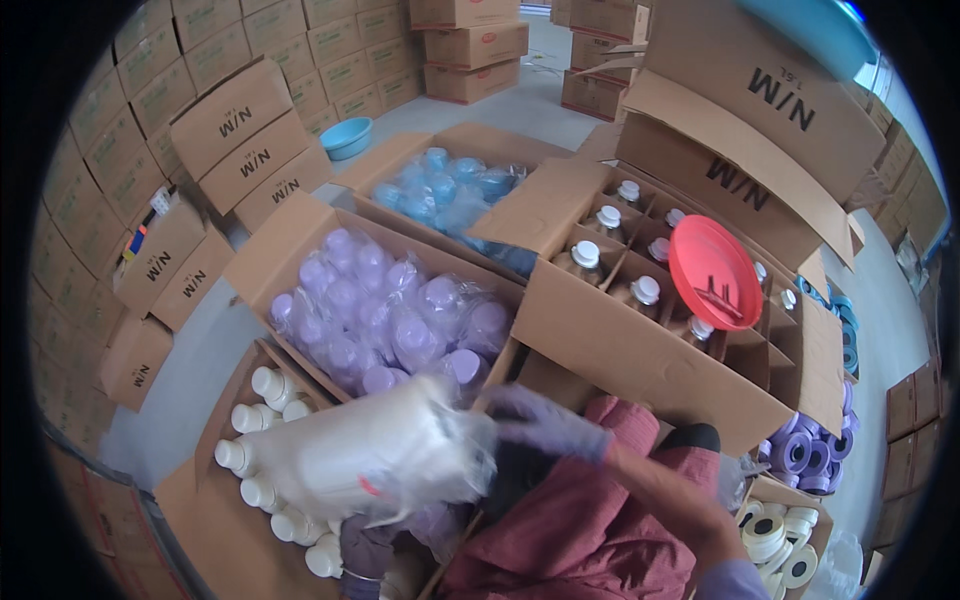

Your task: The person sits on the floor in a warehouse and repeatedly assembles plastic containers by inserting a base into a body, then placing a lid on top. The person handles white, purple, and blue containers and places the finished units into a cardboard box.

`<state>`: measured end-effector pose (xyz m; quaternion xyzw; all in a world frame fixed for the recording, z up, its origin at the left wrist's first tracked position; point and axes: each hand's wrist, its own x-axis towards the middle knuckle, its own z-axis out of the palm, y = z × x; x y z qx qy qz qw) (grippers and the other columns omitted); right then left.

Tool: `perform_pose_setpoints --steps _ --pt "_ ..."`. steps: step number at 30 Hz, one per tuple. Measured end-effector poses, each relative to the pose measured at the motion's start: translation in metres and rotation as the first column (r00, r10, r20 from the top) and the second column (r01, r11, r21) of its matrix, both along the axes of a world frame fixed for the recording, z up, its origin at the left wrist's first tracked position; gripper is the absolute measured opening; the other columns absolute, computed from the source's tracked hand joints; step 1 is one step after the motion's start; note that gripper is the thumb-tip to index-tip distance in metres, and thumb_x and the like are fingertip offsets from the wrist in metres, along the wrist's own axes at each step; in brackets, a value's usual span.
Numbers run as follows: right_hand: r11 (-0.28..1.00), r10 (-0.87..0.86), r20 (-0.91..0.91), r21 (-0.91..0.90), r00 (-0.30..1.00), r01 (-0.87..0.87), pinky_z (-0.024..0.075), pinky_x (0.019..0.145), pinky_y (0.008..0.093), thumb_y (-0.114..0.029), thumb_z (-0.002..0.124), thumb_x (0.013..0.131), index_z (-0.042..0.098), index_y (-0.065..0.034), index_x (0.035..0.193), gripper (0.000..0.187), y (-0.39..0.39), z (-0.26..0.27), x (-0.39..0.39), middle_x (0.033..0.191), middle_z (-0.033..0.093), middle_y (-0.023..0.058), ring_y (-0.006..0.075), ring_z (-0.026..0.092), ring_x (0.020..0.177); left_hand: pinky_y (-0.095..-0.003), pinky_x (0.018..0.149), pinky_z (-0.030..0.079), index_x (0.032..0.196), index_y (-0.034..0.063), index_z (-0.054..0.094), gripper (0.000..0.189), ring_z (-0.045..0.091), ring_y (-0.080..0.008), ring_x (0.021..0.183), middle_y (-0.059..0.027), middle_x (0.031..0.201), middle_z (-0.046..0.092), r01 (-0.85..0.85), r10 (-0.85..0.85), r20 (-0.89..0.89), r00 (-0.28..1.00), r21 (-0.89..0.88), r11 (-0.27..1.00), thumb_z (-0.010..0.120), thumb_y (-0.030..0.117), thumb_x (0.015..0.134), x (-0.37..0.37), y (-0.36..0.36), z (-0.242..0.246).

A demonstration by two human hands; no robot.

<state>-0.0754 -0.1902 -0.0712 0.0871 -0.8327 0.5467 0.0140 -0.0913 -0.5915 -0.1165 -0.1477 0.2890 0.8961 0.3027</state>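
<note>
A large white cylindrical bottle (360, 450) in a clear plastic bag is tilted over a carton of white-capped bottles, blurred by motion. A small red mark shows on its side. My gloved left hand (367, 544) is under the bottle and supports it; its fingers are mostly hidden. Just past the loose end of the bag, my right hand (551, 424) in a thin purple glove has its fingers apart and nothing visible in them. White bottle caps (259, 491) line the left side of the carton (202, 517) beneath.
Ahead stands a carton of bagged lilac bottles (375, 300), with bagged blue ones (442, 184) behind. A red plastic basin (716, 271) rests on a divided carton (637, 345) of white-capped bottles. Purple (806, 450) and cream ring-shaped parts (776, 536) lie at right. Stacked cartons (247, 150) stand left.
</note>
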Motion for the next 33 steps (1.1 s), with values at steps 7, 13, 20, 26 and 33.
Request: perform_pose_setpoints --steps 7,13,20,26,33 --pt "0.484 -0.15 0.101 0.875 0.984 -0.017 0.05 0.097 0.0526 -0.026 0.062 0.091 0.05 -0.013 0.142 0.055 -0.02 -0.16 -0.178 0.144 0.047 0.0171 0.0417 0.053 0.121 -0.0646 0.101 0.052 0.144 -0.0049 0.038 0.057 0.052 -0.0463 0.13 -0.0269 0.144 0.048 -0.5 0.457 -0.312 0.833 -0.071 0.863 0.052 0.013 0.092 -0.057 -0.006 -0.019" --pt "0.582 -0.191 0.266 0.806 0.945 -0.11 0.0555 0.086 0.0541 -0.021 0.063 0.087 0.057 -0.0128 0.134 0.049 -0.015 -0.154 -0.182 0.14 0.046 0.017 0.0472 0.053 0.119 -0.0584 0.102 0.054 0.139 -0.0042 0.043 0.05 0.056 -0.041 0.126 -0.024 0.14 0.052 -0.512 0.443 -0.405 0.8 -0.076 0.855 0.054 0.012 0.093 -0.09 0.041 -0.025" --pt "0.572 -0.035 -0.059 0.817 0.998 0.068 0.0527 0.09 0.0455 -0.027 0.077 0.075 0.053 -0.015 0.133 0.064 0.023 0.116 -0.11 0.129 0.05 0.0221 0.0387 0.056 0.115 -0.0467 0.089 0.061 0.106 -0.0013 0.05 0.015 0.063 -0.0293 0.103 -0.0158 0.113 0.059 -0.679 0.473 -0.519 0.712 -0.336 0.653 0.057 0.001 0.093 -0.116 0.085 -0.092" --pt "0.69 -0.514 -0.336 0.385 0.79 0.613 0.0541 0.092 0.0392 -0.006 0.086 0.065 0.051 -0.0076 0.131 0.075 0.069 0.228 0.069 0.123 0.052 0.0141 0.0276 0.06 0.112 -0.041 0.06 0.056 0.067 -0.0056 0.055 0.032 0.062 -0.0232 0.06 -0.0125 0.07 0.062 -0.411 0.048 -0.464 0.884 -0.727 0.55 0.064 0.014 0.091 -0.111 0.167 -0.112" --pt "0.533 -0.82 0.034 -0.318 0.571 0.784 0.0489 0.102 0.034 -0.011 0.084 0.075 0.043 -0.0066 0.138 0.076 0.072 0.193 0.214 0.129 0.053 0.0066 0.0176 0.055 0.119 -0.0433 0.082 0.052 0.112 -0.0067 0.066 0.053 0.069 -0.0285 0.093 -0.0238 0.102 0.07 -0.101 -0.867 -0.212 0.452 -0.977 0.187 0.058 0.044 0.097 -0.124 0.249 -0.023"
